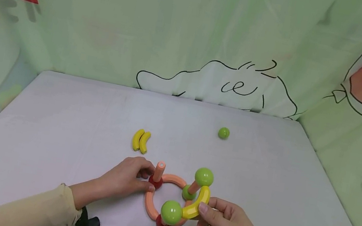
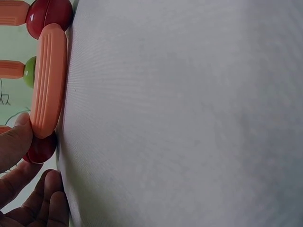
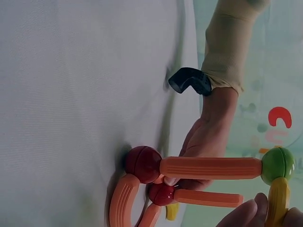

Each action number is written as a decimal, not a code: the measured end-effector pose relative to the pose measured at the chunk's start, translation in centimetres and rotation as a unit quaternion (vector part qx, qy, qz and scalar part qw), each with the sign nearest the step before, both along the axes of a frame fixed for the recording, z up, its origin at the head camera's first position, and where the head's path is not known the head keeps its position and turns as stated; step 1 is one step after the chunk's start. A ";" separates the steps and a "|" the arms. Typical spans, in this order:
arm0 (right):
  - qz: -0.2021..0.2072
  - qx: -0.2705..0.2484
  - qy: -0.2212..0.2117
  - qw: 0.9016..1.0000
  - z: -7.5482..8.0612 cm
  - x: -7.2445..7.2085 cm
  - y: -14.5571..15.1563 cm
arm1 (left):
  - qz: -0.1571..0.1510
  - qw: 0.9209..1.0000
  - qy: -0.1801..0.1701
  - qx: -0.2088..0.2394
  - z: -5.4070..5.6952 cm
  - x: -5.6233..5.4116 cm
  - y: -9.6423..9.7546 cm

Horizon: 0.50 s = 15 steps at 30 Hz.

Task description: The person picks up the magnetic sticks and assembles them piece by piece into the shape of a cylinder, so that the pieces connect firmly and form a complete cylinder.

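A ring of orange curved rods (image 1: 174,179) joined by red and green balls lies on the table, with straight orange rods standing up from the balls. My left hand (image 1: 128,174) pinches the red ball (image 1: 155,181) at the ring's left, below a bare-topped upright rod (image 1: 159,170). My right hand (image 1: 228,222) holds a yellow curved rod (image 1: 204,194) between thumb and fingers. This rod spans two raised green balls, one at the back (image 1: 204,177) and one nearer me (image 1: 171,212). In the right wrist view, the yellow rod (image 3: 277,201) meets a green ball (image 3: 278,165) atop an upright.
Two yellow curved rods (image 1: 141,140) lie side by side beyond my left hand. Farther back on the right is a loose green ball (image 1: 223,133). A black strap device (image 1: 87,224) sits at the left wrist. Printed green curtains (image 1: 108,27) surround the white table (image 1: 67,121).
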State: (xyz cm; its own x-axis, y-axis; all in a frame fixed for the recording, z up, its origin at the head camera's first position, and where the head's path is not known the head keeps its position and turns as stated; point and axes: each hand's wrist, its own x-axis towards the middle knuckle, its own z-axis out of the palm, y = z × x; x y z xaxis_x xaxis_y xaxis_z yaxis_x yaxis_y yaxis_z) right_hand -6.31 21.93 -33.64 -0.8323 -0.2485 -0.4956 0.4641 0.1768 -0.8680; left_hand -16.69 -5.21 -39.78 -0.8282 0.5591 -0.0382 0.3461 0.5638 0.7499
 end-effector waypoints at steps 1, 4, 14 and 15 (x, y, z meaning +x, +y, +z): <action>0.001 0.002 0.000 1.000 0.0 0.0 0.0 | 0.000 1.000 0.000 0.001 0.0 0.0 0.0; 0.002 0.005 0.001 1.000 -0.1 0.0 0.0 | 0.001 1.000 0.000 0.001 -0.1 0.0 0.0; 0.055 0.058 0.066 0.995 -0.2 -0.4 2.0 | 0.002 1.000 0.001 0.004 -0.2 0.0 -0.1; 0.057 0.065 0.070 0.994 -0.2 -0.6 2.4 | 0.001 1.000 0.002 0.005 -0.2 0.0 -0.1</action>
State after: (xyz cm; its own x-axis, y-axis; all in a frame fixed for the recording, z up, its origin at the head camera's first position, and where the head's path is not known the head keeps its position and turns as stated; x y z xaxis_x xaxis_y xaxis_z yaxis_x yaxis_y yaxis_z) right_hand -6.87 24.35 -33.86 -0.8657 -0.2868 -0.4102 0.3104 0.3354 -0.8895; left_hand -16.70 -5.32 -39.97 -0.8295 0.5577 -0.0301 0.3474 0.5574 0.7541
